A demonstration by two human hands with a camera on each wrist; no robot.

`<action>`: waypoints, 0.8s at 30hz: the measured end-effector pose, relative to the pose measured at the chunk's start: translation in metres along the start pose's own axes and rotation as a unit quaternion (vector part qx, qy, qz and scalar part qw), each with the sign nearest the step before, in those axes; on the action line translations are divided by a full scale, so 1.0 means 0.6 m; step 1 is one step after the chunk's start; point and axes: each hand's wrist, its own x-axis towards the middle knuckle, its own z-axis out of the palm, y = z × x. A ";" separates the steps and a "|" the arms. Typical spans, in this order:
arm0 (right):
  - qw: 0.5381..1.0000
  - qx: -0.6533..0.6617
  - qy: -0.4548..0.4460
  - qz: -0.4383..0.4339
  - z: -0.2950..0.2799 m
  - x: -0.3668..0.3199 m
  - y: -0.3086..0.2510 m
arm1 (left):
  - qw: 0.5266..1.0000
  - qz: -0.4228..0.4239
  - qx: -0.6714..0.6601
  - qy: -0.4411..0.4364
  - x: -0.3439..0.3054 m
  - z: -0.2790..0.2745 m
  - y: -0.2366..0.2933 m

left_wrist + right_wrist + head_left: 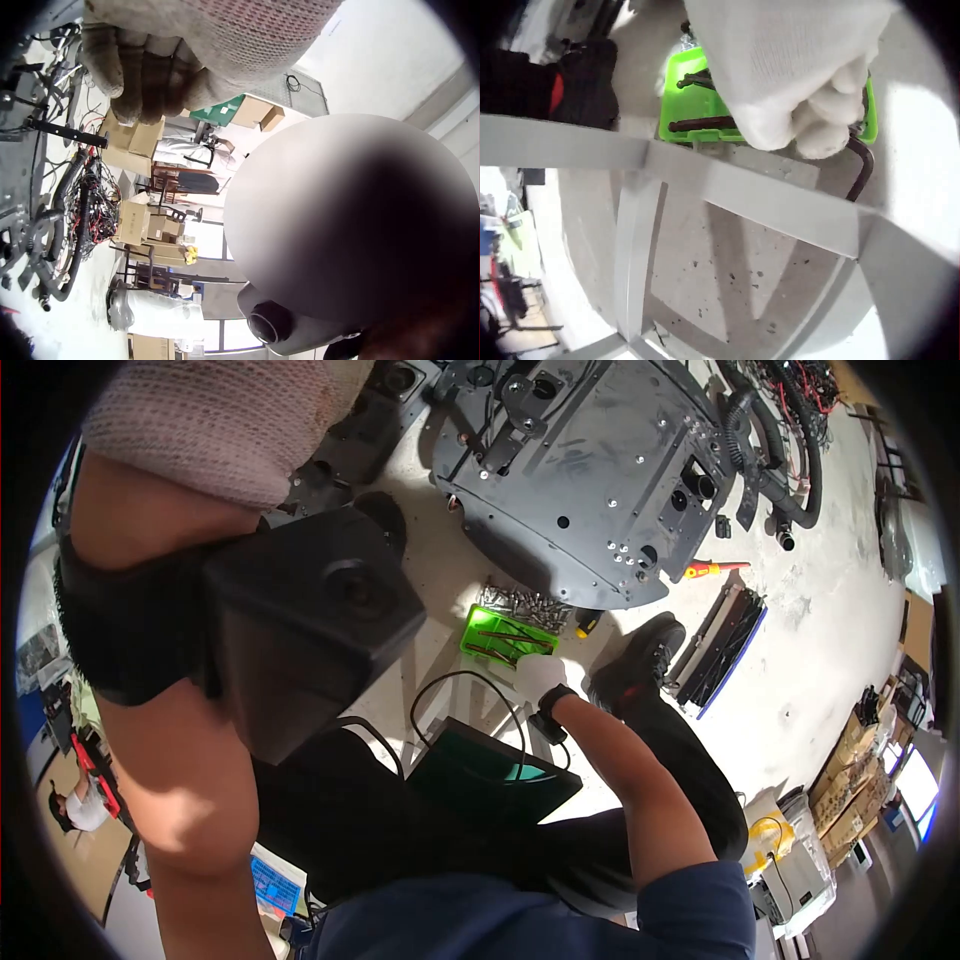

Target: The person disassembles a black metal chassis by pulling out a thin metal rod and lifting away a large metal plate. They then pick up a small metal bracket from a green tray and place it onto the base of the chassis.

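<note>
My right hand (540,675), in a white glove, is at the near edge of a bright green tray (469,628) of dark hex keys. In the right wrist view its curled fingers (821,135) grip a bent dark hex key (864,166), whose short end sticks out past the tray rim. Other hex keys (701,124) lie in the tray compartments. My left hand (210,435), in a pinkish knit glove, is raised close to the head camera. In the left wrist view its fingers (142,75) hang loosely bent, with nothing seen in them.
Beyond the tray lie a pile of bolts (525,603) and a large grey metal panel (590,470). A red-yellow screwdriver (712,569) and a black hose (800,500) are at right. Near the right hand are a black shoe (650,655) and a grey metal frame (757,214).
</note>
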 end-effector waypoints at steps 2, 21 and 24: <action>1.000 -0.023 0.017 -0.004 -0.001 0.007 0.007 | 1.000 0.004 -0.005 -0.002 -0.002 0.003 0.006; 0.947 -0.012 0.317 -0.054 -0.142 -0.064 0.004 | 0.981 0.085 0.140 0.105 -0.011 0.013 0.028; 0.933 -0.005 0.359 -0.020 -0.209 -0.085 -0.012 | 0.986 0.105 0.057 0.112 -0.032 -0.021 0.028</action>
